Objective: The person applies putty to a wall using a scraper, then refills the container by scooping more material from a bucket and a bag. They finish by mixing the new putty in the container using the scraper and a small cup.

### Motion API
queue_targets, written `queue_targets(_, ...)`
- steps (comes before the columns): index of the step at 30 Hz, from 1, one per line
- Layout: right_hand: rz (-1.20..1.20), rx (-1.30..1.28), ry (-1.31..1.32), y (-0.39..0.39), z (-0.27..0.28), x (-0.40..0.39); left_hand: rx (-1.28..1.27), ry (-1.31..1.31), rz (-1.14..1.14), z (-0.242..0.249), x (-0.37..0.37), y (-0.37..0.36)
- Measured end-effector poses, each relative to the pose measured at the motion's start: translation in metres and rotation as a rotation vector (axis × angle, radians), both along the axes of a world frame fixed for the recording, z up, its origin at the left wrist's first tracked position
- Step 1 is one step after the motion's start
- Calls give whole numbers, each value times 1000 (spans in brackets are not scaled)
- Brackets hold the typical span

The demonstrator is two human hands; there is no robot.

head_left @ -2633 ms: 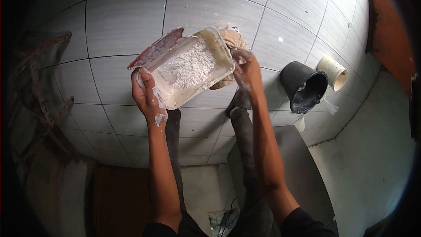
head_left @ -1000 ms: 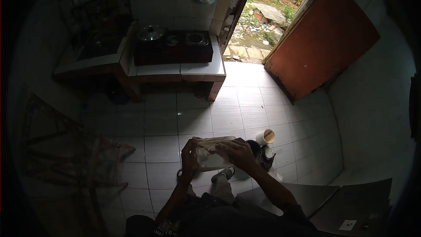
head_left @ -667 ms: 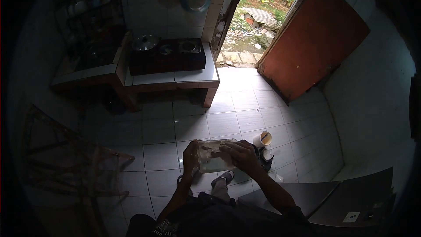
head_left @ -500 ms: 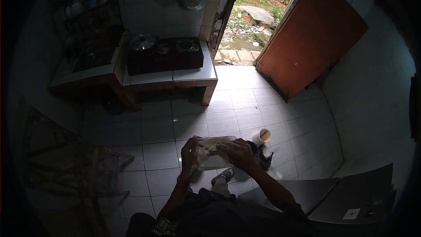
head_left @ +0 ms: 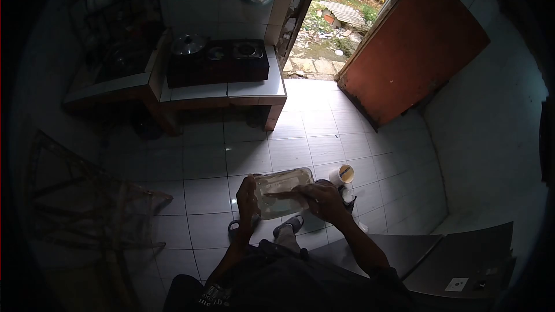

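Observation:
In front of my body, a clear rectangular plastic container (head_left: pixel 276 208) is held above the floor, tilted up at its right side. My left hand (head_left: pixel 247 201) grips its left end, fingers wrapped round the edge. At the opposite side my right hand (head_left: pixel 325 201) is closed, its fingers reaching over the container. A thin, pale-brown strip (head_left: pixel 280 195) runs from those fingers across the container; I cannot tell what it is. Below, my sandalled feet (head_left: pixel 289 227) stand on the tiles.
On the floor to the right stands a white tub (head_left: pixel 342 175), beside a dark bag (head_left: pixel 349 199). A stove (head_left: pixel 231 60) with a lidded pot (head_left: pixel 188 44) sits on the tiled counter (head_left: pixel 248 89). An orange door (head_left: pixel 413 52) stands ajar. A wooden frame (head_left: pixel 81 196) is at left.
The container has tilted, its right side rising. My right hand has shifted right, off the container's middle, and the pale-brown strip now shows as a longer line. My left hand keeps its hold.

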State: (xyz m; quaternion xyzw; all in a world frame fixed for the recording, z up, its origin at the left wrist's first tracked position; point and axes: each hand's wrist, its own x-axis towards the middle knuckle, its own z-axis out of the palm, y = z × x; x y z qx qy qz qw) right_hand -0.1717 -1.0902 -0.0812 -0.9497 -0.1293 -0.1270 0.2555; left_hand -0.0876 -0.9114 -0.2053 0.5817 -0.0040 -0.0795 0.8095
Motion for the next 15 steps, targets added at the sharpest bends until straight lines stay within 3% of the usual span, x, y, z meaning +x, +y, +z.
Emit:
queue_targets(3, -76, 6, -43, 2, 5, -2, -31, 27, -27, 3, -6, 2)
queue_targets(8, -1, -13, -39, 10, 6, -5, -6, -80, 61, -6, -3, 0)
queue_targets(12, 6, 38, -38, 5, 6, -6, 3, 16, 52, 9, -8, 8)
queue_targets(15, -180, 140, 11, 8, 26, -12, 56, -102, 74, 34, -18, 18)
